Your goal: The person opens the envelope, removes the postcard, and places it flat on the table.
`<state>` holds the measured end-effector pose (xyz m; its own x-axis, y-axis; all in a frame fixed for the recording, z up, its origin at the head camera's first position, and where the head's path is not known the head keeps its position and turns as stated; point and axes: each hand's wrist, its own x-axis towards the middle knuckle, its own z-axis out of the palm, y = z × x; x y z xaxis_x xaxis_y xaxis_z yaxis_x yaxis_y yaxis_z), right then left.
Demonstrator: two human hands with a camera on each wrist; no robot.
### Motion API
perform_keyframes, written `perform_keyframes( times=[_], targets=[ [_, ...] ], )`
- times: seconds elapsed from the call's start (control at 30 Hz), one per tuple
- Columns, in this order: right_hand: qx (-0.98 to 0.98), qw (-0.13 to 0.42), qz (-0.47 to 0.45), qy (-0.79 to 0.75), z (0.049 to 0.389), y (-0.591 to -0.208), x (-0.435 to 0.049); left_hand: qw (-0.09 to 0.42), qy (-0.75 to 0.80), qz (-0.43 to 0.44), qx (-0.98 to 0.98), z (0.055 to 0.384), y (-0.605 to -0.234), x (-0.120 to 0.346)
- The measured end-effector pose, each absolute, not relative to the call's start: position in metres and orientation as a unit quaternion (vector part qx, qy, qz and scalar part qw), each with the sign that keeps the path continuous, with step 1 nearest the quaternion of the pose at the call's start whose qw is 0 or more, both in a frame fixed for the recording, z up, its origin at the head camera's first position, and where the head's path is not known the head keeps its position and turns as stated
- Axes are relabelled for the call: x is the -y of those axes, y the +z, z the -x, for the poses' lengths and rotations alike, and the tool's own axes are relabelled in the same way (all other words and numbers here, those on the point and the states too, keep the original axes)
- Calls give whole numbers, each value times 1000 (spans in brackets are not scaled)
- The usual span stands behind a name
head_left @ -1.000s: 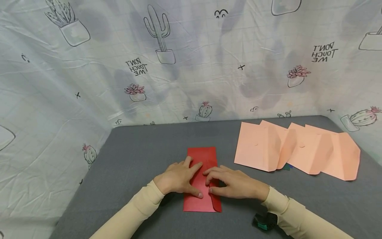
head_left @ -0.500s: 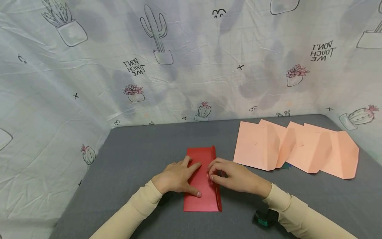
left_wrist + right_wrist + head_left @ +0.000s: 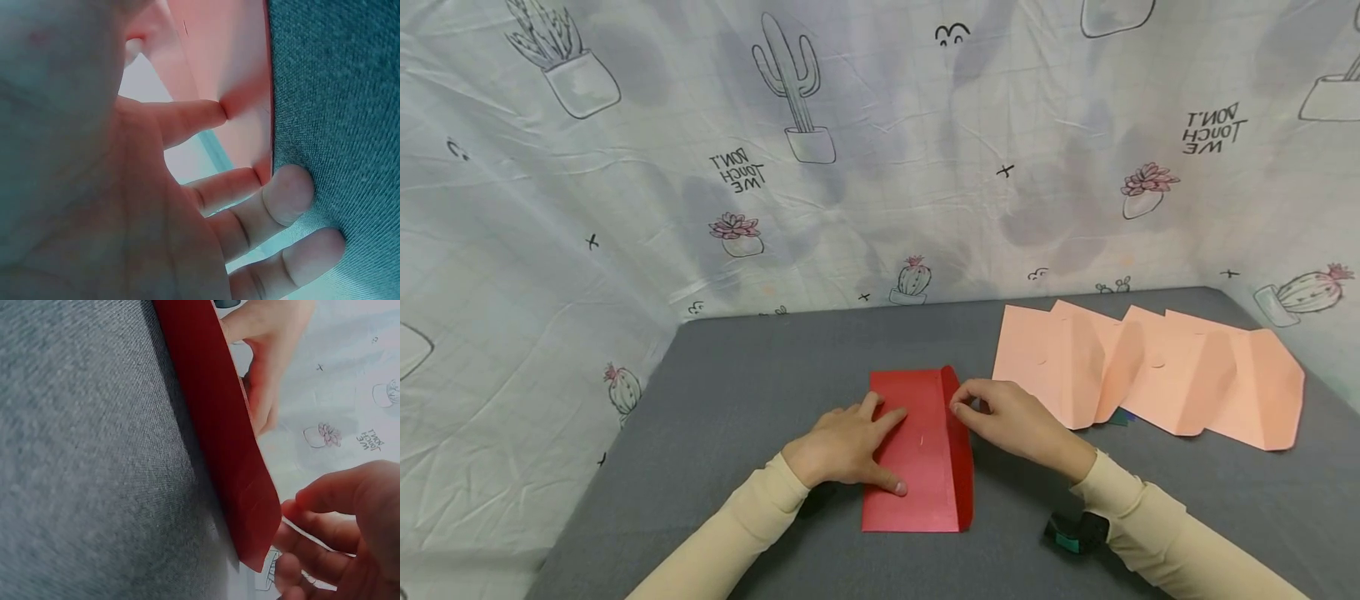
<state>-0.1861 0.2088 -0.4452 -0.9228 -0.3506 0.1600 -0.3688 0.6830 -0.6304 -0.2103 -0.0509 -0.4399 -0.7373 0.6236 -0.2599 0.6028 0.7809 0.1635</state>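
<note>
A red envelope (image 3: 917,467) lies on the grey table, its long side flap (image 3: 962,475) raised along the right edge. My left hand (image 3: 846,446) rests on the envelope with its fingers spread, and the left wrist view shows some fingertips (image 3: 215,112) on the paper. My right hand (image 3: 1007,412) is beside the far end of the flap. In the right wrist view its loosely bent fingers (image 3: 312,544) are at the flap's edge, thumb and forefinger close together. No part of the flap shows clearly between them.
Several peach envelopes (image 3: 1037,358) with raised flaps lie overlapped at the back right, with a small dark green item (image 3: 1122,417) under them. A black and green device (image 3: 1077,533) is at the right wrist. A patterned cloth (image 3: 865,208) hangs behind the table.
The flap, folded over onto the envelope a second ago, has swung up and out to the right. My right hand has moved right and slightly away with it; the left hand stays put.
</note>
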Motion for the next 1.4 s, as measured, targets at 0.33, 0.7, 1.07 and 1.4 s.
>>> perform_keyframes(
  times=[0.33,0.7,1.07,1.4],
  targets=[
    [936,5,-188,299,190,-453,-210,148,24,-331,-932,210,-442,51],
    [951,56,-228,201,185,-455,-203,132,23,-333,-933,209,-442,52],
    [946,19,-260,193,179,-448,-197,139,31,-330,-933,208,-441,53],
    [918,-82,-239,305,178,-447,-193,137,25,-332,-933,209,-441,53]
  ],
)
